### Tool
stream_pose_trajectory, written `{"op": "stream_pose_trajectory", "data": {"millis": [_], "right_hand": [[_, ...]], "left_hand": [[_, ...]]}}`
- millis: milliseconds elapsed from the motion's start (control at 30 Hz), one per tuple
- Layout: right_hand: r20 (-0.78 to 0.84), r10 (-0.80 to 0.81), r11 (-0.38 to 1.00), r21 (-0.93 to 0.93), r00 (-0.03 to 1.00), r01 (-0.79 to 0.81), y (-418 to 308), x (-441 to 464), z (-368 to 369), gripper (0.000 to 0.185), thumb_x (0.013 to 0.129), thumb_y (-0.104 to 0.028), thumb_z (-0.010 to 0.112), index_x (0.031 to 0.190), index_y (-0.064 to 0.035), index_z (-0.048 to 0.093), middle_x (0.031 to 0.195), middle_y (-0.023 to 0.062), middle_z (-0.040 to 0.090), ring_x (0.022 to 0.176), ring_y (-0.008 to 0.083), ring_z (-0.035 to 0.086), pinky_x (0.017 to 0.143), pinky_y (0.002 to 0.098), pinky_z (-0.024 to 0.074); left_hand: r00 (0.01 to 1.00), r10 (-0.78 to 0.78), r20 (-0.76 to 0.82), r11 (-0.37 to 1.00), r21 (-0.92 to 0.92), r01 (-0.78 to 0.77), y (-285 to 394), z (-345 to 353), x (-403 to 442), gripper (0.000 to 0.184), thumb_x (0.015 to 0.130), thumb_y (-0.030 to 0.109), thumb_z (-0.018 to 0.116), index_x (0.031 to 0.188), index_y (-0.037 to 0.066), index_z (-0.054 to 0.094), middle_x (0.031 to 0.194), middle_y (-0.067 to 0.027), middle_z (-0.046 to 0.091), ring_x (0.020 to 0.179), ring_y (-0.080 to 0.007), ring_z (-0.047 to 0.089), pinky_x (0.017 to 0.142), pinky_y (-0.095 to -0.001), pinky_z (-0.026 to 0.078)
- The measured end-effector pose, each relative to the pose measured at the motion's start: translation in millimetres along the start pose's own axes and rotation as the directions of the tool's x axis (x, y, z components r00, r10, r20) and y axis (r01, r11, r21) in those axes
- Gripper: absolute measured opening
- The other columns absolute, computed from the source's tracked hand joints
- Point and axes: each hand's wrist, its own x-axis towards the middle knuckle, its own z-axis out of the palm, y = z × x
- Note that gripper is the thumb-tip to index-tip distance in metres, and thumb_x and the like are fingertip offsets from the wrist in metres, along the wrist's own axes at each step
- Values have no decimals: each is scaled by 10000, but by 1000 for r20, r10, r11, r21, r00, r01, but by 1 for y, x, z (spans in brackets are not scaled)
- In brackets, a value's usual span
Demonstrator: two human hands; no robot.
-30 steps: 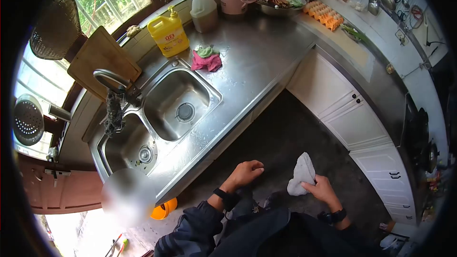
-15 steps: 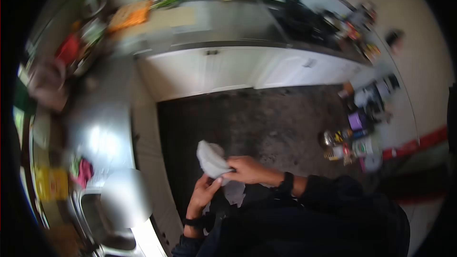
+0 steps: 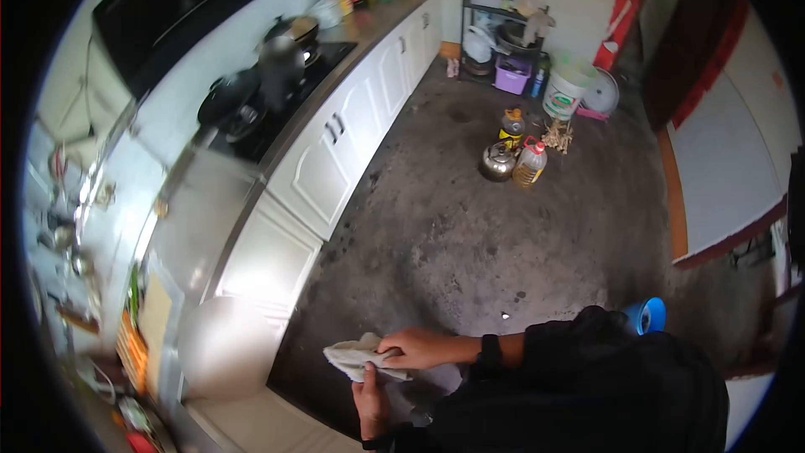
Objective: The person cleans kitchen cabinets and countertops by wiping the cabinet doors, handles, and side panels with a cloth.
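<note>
A whitish cloth point(image 3: 348, 357) is bunched up in front of my body, above the dark floor. My right hand point(image 3: 419, 347) grips it from the right, fingers curled into the folds. Below it, my left hand point(image 3: 371, 401) pinches the cloth's lower edge with the thumb pointing up. Whether anything is wrapped inside the cloth I cannot tell.
White cabinets point(image 3: 323, 176) run along the left under a counter with a black stove point(image 3: 272, 105). A kettle point(image 3: 498, 162) and oil bottles point(image 3: 529, 164) stand on the floor. Behind them are a bucket point(image 3: 566, 92) and a rack point(image 3: 470, 29). A blue container point(image 3: 647, 315) sits at right.
My view has swung right, from the sink and counter toward the stove, open floor and doorway. Both hands still hold the cloth, which now looks flatter and more spread.
</note>
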Motion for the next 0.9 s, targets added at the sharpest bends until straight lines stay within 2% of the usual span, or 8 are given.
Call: {"op": "stream_pose_trajectory", "data": {"millis": [133, 233, 367, 400, 500, 633, 833, 900], "right_hand": [[-117, 151, 983, 120, 982, -137, 22, -20, -80, 351, 890, -333, 672, 1093, -46, 672, 878, 161, 696, 807, 331, 691, 689, 403, 502], [-228, 201, 970, 181, 953, -162, 27, -26, -114, 348, 887, -330, 673, 1098, -53, 670, 866, 159, 688, 784, 292, 692, 690, 385, 503], [-447, 290, 955, 193, 847, -225, 50, -29, -159, 325, 879, -302, 690, 1080, -47, 673, 859, 133, 697, 767, 223, 681, 702, 350, 514], [-459, 359, 931, 245, 813, -272, 63, -30, -168, 316, 880, -298, 692, 1068, -45, 676, 855, 118, 700, 762, 195, 673, 698, 340, 517], [-404, 464, 884, 265, 789, -384, 70, -20, -212, 310, 906, -309, 668, 1046, -32, 684, 817, 82, 697, 743, 165, 660, 702, 302, 527], [-28, 646, 674, 491, 763, -552, 88, 18, -248, 354, 971, -328, 620, 1099, 0, 654, 907, 91, 691, 792, 173, 682, 729, 312, 542], [40, 704, 515, 659, 709, -548, 140, 61, -286, 434, 1029, -365, 524, 1175, 30, 630, 1020, 115, 690, 835, 212, 703, 774, 320, 548], [27, 709, 493, 695, 704, -523, 160, 68, -304, 501, 1052, -408, 444, 1219, 29, 622, 1078, 119, 690, 928, 227, 691, 853, 334, 529]], "left_hand": [[990, -140, 5, 983, 119, 138, 9, 64, 64, 405, 1038, 236, 519, 1294, -78, 524, 1131, -131, 648, 973, -204, 616, 817, -381, 497], [987, -32, 157, 862, 505, -52, 7, 97, 111, 456, 1053, 290, 484, 1293, -96, 525, 1112, -149, 660, 938, -231, 633, 784, -383, 507], [932, -286, 224, 958, 77, 276, 24, 179, 170, 446, 1049, 308, 500, 1279, -69, 557, 1175, -159, 660, 1056, -220, 649, 897, -353, 512], [916, -276, 291, 958, 154, 240, 17, 177, 193, 430, 1041, 316, 520, 1242, -57, 594, 1169, -154, 665, 1063, -191, 649, 912, -352, 516], [929, -296, 221, 798, 592, 113, 22, 193, 251, 447, 1005, 380, 577, 1176, -27, 647, 1049, -122, 699, 945, -163, 659, 833, -357, 518], [878, -366, 308, 928, 190, 320, 38, 235, 302, 428, 1013, 362, 570, 1152, -34, 653, 1033, -55, 690, 905, -132, 642, 813, -299, 513], [936, -43, 348, 857, 495, -144, 73, 261, 356, 370, 1016, 333, 545, 1154, 4, 646, 898, -51, 701, 832, -110, 627, 748, -317, 513], [909, 10, 417, 872, 442, -212, 87, 268, 363, 355, 1011, 320, 554, 1173, 16, 640, 885, -77, 699, 828, -111, 629, 746, -318, 513]]}}
